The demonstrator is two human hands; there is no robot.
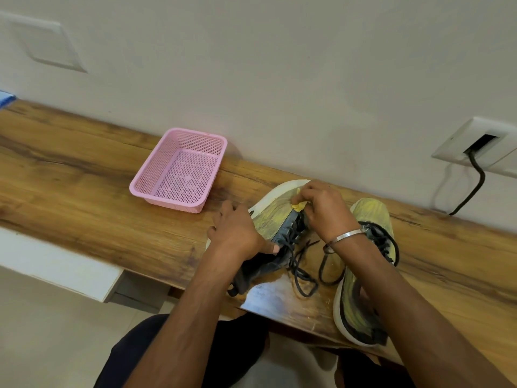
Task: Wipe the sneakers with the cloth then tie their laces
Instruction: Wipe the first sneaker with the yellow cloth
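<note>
While your right hand (324, 208) pinches the cloth (299, 205) on the left sneaker's (275, 217) toe and your left hand (237, 233) grips its side on the worktop (84, 186), loose laces (302, 273) may snag.

you won't find any readable text, brand, number or sign here. the left sneaker (272, 217) and the right sneaker (363, 275) show no legible logo or lettering, the pink basket (179, 166) carries no label, and the wall socket plate (475, 144) has markings too small to make out.
</note>
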